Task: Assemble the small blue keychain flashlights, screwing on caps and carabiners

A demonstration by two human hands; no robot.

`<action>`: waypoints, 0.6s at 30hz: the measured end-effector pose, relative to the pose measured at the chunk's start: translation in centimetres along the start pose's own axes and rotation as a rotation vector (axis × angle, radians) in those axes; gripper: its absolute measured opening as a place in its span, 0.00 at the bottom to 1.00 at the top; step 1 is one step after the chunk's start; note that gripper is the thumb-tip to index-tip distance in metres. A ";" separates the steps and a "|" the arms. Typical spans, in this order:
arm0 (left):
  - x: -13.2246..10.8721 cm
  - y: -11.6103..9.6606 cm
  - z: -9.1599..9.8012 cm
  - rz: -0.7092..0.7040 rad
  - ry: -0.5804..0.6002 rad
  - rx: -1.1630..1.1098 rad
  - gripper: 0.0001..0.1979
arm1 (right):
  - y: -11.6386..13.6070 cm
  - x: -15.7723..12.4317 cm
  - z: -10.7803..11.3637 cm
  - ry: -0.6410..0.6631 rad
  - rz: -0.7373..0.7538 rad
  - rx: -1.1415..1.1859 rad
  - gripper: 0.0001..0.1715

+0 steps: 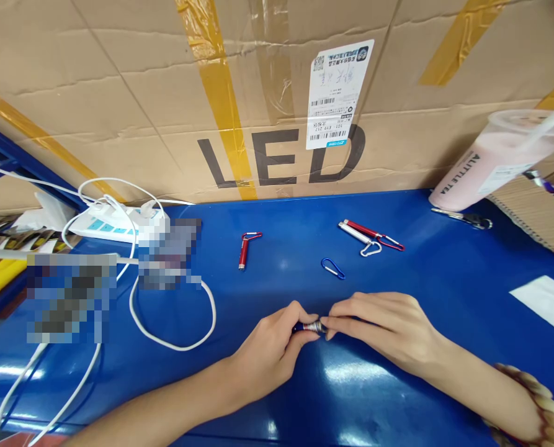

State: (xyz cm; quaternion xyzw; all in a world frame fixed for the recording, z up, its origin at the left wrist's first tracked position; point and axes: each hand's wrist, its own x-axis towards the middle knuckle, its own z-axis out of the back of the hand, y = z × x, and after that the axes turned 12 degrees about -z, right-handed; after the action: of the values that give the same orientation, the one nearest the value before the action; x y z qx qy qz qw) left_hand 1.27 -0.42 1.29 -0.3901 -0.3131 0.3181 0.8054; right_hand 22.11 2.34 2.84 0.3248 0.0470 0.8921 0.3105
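Above the front part of the blue table, my left hand [283, 344] is closed around a small dark-blue keychain flashlight [310, 326], pinching it between thumb and fingers. Its silvery middle section shows between the hands. The fingertips of my right hand [383, 326] pinch the right end of the same flashlight. What exactly sits under those fingertips is hidden. Just behind the hands lies a loose blue carabiner [333, 269]. A red keychain flashlight [243, 251] with a red clip rests farther left. At the back right, a silver flashlight [355, 232] and a red flashlight [363, 228] lie side by side with their clips.
A large cardboard box [156, 81] marked LED stands behind the blue table [277, 248]. A white power strip [111, 223] and white cables [214, 310] occupy the left. A pink drink cup [479, 164], keys [467, 218] and white paper [549, 304] are on the right.
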 end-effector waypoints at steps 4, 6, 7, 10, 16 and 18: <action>-0.2 0.3 -0.1 -0.049 0.017 0.027 0.05 | 0.1 0.1 0.1 0.067 -0.003 0.042 0.17; -0.3 0.4 -0.2 -0.112 0.003 0.059 0.05 | 0.1 0.2 0.1 0.086 -0.018 0.088 0.18; -0.3 0.5 -0.2 -0.147 -0.009 0.078 0.06 | 0.2 0.2 0.1 0.098 -0.028 0.115 0.18; -0.3 0.6 -0.3 -0.237 -0.047 0.145 0.06 | 0.3 0.0 -0.1 0.127 -0.068 0.195 0.17; -0.2 0.8 -0.3 -0.343 -0.098 0.233 0.10 | 0.3 -0.1 -0.6 0.121 -0.202 0.355 0.12; -0.1 0.8 -0.3 -0.380 -0.118 0.285 0.11 | 0.6 0.1 -0.8 0.106 -0.286 0.424 0.11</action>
State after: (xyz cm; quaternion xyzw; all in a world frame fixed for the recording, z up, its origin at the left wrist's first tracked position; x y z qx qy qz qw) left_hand 1.23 -0.26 0.47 -0.1874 -0.3794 0.2240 0.8779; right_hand 21.30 2.02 2.42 0.3255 0.2945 0.8252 0.3555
